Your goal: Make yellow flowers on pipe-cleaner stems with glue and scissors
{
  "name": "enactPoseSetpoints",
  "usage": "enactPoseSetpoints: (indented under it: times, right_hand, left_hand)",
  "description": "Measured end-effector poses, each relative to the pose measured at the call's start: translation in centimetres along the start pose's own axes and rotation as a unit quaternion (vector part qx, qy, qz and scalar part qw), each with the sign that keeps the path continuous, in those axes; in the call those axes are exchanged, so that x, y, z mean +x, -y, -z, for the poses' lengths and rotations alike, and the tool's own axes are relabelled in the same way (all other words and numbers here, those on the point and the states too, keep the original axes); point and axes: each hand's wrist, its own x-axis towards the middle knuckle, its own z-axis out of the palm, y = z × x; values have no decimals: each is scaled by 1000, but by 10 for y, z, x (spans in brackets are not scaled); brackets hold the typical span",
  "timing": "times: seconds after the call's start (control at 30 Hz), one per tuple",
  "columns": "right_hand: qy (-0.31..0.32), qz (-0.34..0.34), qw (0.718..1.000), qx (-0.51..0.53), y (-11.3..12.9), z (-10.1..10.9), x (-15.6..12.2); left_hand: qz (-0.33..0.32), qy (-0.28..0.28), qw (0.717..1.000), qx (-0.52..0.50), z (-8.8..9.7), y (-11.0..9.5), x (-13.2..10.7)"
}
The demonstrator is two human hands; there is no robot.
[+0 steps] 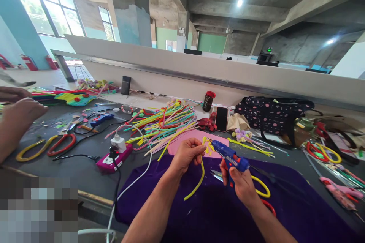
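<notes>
The left hand (186, 155) is closed, pinching the upper end of a yellow pipe cleaner (196, 184) that hangs over the purple cloth (171, 201). The right hand (242, 184) is clamped on a blue glue gun (229, 157), nozzle just beside the pinched end. Scissors (216, 175) lie partly under this hand. A pink sheet (194, 133) and a pipe-cleaner pile (165, 123) lie behind. A power strip (112, 159) sits to the left. Another person's hand (21, 114) is at far left.

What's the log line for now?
left hand: holds yellow pipe cleaner | right hand: holds blue glue gun | under: purple cloth
</notes>
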Motion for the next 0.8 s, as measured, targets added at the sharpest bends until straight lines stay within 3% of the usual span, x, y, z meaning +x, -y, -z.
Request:
enactPoseSetpoints:
  times: [0.8]
  right_hand:
    - [22,-8,998,-55,-9,5,-1]
  left_hand:
    - [-22,5,1000,14,1,1,0]
